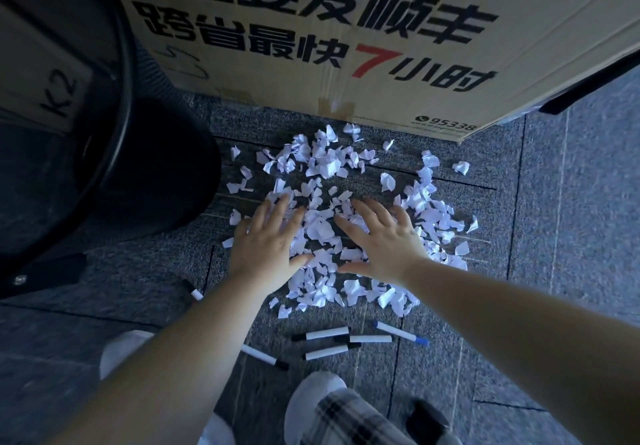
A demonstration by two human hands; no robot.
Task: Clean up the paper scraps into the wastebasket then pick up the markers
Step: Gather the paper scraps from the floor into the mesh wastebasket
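Observation:
Several white paper scraps [325, 164] lie scattered over the grey carpet in front of me. My left hand [268, 240] rests flat on the left side of the pile, fingers spread, holding nothing. My right hand [382, 240] lies flat on the middle of the pile, fingers also apart. A black wastebasket [114, 154] stands at the left, its rim close to the scraps. Several markers lie near my feet: a black-capped pair [327, 342], a blue-tipped one [400, 332], one [265, 356] under my left forearm and one [193, 290] further left.
A large cardboard box [346, 46] with printed characters stands right behind the scraps. A second box marked K2 [52, 91] sits at the far left behind the wastebasket. My white shoes [313, 396] are at the bottom edge, close to the markers.

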